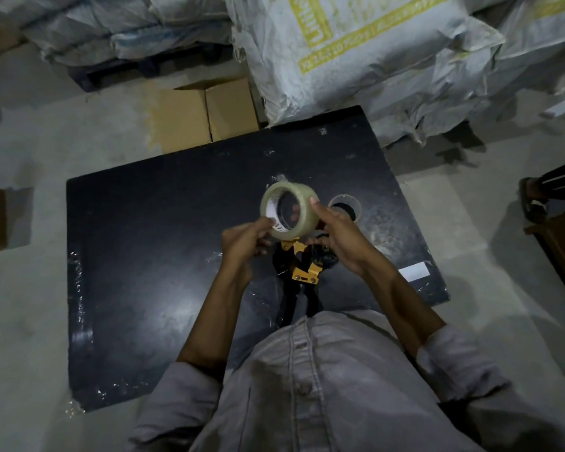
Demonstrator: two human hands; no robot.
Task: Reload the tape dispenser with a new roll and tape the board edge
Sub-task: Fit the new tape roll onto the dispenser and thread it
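Note:
A clear tape roll (302,203) is held up over the black board (163,256), tilted so its hole faces me. My left hand (243,243) pinches its lower left rim near the white label. My right hand (335,234) grips its right side, thumb on the outer face. Under my hands the yellow and black tape dispenser (302,270) lies on the board, partly hidden by them. Just right of the held roll, an empty tape core (345,207) lies flat on the board. Tape strips shine along the board's left edge (77,282).
Large grey sacks (356,50) are stacked beyond the board's far edge. A cardboard box (206,112) sits at the far left corner. A white label (414,271) is stuck near the board's right edge. Someone's sandalled foot (532,200) and a wooden piece (561,246) are at the right.

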